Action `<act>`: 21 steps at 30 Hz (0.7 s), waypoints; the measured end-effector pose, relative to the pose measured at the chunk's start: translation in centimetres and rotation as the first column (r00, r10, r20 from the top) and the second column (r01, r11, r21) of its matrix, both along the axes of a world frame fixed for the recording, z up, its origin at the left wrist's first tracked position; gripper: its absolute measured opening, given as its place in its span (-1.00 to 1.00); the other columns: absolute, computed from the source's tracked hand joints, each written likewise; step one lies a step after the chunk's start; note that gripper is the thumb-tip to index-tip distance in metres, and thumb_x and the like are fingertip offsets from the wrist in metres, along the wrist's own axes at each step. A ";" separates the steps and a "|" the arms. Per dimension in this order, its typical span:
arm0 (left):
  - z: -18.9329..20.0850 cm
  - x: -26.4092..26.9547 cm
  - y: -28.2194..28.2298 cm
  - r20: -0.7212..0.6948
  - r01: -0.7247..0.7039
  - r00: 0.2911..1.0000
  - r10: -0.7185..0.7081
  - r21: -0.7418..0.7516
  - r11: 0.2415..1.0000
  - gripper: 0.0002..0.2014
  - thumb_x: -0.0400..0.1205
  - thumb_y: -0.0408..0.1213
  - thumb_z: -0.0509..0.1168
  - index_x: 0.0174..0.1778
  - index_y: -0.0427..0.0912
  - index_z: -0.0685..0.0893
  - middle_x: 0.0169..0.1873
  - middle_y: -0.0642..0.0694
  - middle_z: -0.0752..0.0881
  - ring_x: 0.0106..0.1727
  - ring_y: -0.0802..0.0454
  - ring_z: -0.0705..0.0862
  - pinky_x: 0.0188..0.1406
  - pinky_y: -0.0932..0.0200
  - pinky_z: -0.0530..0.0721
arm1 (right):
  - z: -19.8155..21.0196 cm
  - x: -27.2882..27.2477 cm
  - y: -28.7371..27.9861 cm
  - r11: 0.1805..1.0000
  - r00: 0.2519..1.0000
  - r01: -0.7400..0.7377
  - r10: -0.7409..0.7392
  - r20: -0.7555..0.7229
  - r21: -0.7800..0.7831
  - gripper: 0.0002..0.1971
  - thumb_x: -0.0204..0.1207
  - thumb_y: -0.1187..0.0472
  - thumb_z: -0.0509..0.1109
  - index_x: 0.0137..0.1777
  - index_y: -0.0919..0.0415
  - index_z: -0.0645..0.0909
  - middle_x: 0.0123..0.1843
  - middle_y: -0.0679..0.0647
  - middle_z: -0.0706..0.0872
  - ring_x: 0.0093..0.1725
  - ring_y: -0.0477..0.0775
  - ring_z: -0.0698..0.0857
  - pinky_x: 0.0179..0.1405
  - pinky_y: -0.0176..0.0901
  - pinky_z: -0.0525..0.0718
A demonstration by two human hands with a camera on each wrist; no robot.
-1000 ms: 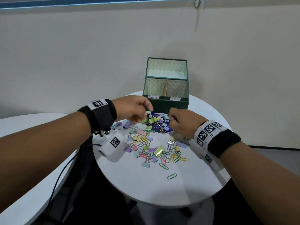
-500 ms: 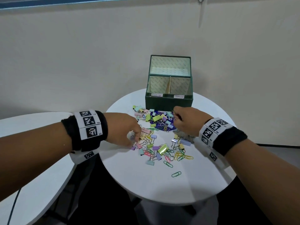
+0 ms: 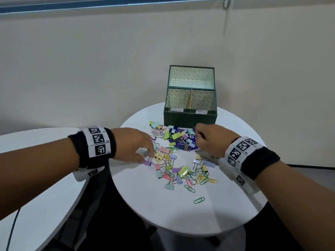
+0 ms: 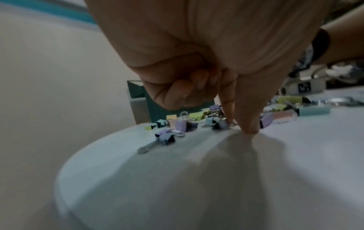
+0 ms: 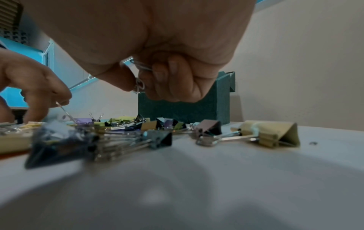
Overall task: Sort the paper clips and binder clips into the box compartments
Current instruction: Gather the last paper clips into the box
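Right, pastel binder clips (image 3: 178, 154) and coloured wire paper clips (image 3: 199, 200) lie scattered in a heap on the round white table (image 3: 181, 218), just in front of the green box (image 3: 190, 117). Pinks, yellows, mint, lilac, with silver wire handles sticking out; one green paper clip sits apart at the near edge of the spread. Some of the heap rests on a dark blue card (image 3: 181, 142) by the box.

Left hand (image 3: 134, 144) is down at the left side of the heap, two fingers (image 4: 246, 118) extended with tips on the tabletop beside a lilac binder clip (image 4: 165, 137), the others curled into the palm; nothing gripped there that I can make out. Right hand (image 3: 212, 138) hovers just in front of the box, fingers clenched around silver paper clips (image 5: 139, 84).

Box lid stands open at the back; a divider splits the inside into two compartments, each with a small white label on the front rim. Their floors are out of sight, so contents can't be told.

Second white table (image 3: 36, 187) to the left, plain cream wall behind.
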State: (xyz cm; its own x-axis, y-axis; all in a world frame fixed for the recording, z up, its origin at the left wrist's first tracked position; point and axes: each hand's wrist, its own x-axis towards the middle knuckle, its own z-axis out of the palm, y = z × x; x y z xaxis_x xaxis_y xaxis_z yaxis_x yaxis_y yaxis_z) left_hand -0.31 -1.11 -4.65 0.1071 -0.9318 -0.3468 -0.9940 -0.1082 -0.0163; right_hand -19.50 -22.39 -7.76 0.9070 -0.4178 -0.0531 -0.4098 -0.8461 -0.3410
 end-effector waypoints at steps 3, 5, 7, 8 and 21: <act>-0.4 0.8 -0.2 -0.114 -0.094 0.989 0.095 0.007 0.996 -0.86 0.57 0.06 0.43 -0.02 0.19 0.67 -0.15 0.28 0.61 -0.15 0.36 0.53 -0.17 0.34 0.44 | 0.0 0.0 0.0 1.000 1.000 0.002 -0.002 0.010 -0.003 -0.86 0.65 0.10 0.20 -0.14 0.08 0.41 -0.26 0.12 0.65 -0.33 0.08 0.51 -0.30 -0.06 0.52; 0.0 1.4 -0.5 -0.210 -0.156 0.966 0.150 -0.012 0.988 -0.88 0.56 0.01 0.47 -0.19 0.13 0.68 -0.43 0.28 0.54 -0.35 0.32 0.50 -0.32 0.40 0.38 | 0.1 -0.1 -0.1 1.000 0.999 0.004 -0.005 0.040 0.016 -0.85 0.66 0.11 0.21 -0.14 0.08 0.39 -0.26 0.14 0.66 -0.33 0.10 0.53 -0.30 -0.05 0.54; 1.2 1.8 -1.3 -0.309 -0.231 0.928 0.206 -0.046 0.972 -0.85 0.57 -0.02 0.48 -0.24 0.07 0.69 -0.56 0.21 0.46 -0.49 0.24 0.41 -0.38 0.38 0.38 | 0.5 0.0 -0.2 1.000 0.997 0.010 -0.012 0.078 0.023 -0.85 0.67 0.11 0.21 -0.14 0.08 0.39 -0.28 0.12 0.65 -0.33 0.12 0.55 -0.33 -0.05 0.53; 2.0 1.9 -2.0 -0.339 -0.264 0.913 0.226 -0.069 0.962 -0.85 0.59 0.00 0.46 -0.22 0.06 0.69 -0.56 0.19 0.46 -0.52 0.23 0.39 -0.38 0.35 0.40 | 0.9 0.2 -0.4 1.000 0.996 0.015 -0.016 0.091 0.007 -0.84 0.69 0.11 0.21 -0.14 0.08 0.39 -0.29 0.10 0.64 -0.34 0.11 0.56 -0.36 -0.08 0.51; 4.2 -2.3 -17.3 -0.799 -0.648 0.554 0.234 -0.236 0.724 -0.88 0.61 -0.33 0.46 0.05 -0.15 0.73 -0.10 -0.13 0.80 -0.13 0.00 0.77 -0.02 0.05 0.83 | 6.7 6.4 -6.4 0.955 0.937 0.297 -0.289 0.197 -0.008 -0.88 0.61 0.21 0.39 0.09 0.12 0.72 0.17 0.11 0.77 0.14 0.15 0.73 0.14 -0.11 0.64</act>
